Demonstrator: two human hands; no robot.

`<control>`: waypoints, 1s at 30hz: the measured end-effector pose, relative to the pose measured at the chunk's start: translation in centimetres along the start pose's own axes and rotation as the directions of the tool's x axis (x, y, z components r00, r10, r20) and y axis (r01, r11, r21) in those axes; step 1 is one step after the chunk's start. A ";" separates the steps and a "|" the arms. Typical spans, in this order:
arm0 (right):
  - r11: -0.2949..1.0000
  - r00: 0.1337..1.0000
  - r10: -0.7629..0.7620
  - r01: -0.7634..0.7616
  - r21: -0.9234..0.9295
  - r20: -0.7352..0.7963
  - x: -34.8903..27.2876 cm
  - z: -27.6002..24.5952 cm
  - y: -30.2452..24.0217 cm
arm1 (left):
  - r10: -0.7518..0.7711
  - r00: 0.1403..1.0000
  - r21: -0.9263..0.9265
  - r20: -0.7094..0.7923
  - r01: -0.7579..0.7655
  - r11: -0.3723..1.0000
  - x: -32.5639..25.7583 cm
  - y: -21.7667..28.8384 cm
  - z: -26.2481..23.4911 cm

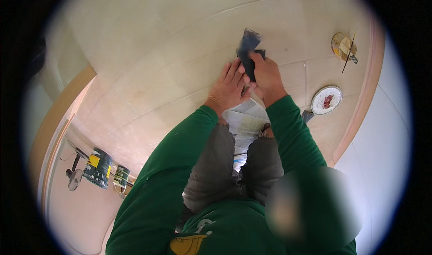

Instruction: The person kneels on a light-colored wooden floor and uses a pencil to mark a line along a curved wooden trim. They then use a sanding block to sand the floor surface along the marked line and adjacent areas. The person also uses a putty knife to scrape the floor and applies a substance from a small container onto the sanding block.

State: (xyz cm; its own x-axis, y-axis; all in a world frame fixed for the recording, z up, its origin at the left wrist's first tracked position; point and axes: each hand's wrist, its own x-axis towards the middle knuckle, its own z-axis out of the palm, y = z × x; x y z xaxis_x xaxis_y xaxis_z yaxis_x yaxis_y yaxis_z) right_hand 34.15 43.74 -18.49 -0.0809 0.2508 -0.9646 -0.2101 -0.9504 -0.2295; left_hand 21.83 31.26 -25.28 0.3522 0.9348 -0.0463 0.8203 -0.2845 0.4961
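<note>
Scraper [245,50], probably, in right fingers [258,60], left fingers [230,71] just beside

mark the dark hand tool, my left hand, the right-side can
Dark hand tool [245,53]: head view, its middle
Left hand [227,89]: head view, its back
Right-side can [335,45]: head view, its side wall

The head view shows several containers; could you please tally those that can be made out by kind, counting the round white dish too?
Buckets: 2 (large dark bucket, small green bucket)
Open tin can: 1
Round white dish: 1
Total: 4
</note>
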 end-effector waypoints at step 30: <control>0.997 0.996 0.002 -0.009 0.080 0.086 1.4 0.7 -1.2 | 0.006 1.000 0.017 0.001 -0.006 1.000 0.6 0.2 0.0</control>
State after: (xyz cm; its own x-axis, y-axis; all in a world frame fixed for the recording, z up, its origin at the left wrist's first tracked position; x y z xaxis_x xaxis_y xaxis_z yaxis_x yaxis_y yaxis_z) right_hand 33.57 45.36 -19.50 -0.1652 0.2639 -0.9503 -0.2871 -0.9347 -0.2096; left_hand 22.16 31.73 -25.25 0.3573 0.9329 -0.0444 0.8260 -0.2935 0.4812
